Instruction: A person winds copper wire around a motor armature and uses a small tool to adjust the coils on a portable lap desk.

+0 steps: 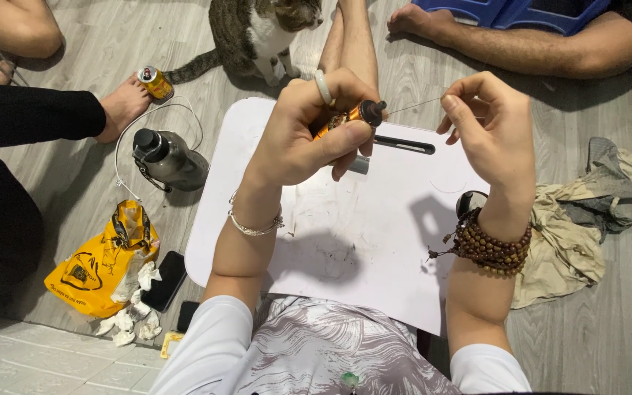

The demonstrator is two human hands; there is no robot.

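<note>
My left hand [309, 128] grips a small orange and black tool [351, 117] with a dark round tip, held above a white lap table [345, 241]. My right hand [488, 124] pinches the end of a thin wire [415, 105] that runs from the tool's tip to my fingers. A jade ring sits on my left hand and a silver bracelet [256, 227] on that wrist. Brown wooden beads [491, 245] wrap my right wrist. A black slot [404, 145] is set in the table under the tool.
A grey bottle [170, 159], a drink can [155, 82], a yellow bag [100, 267], crumpled tissues [129, 318] and a dark phone [164, 281] lie left. A cat [254, 33] sits ahead. Other people's legs and feet surround the table. Crumpled cloth [579, 219] lies right.
</note>
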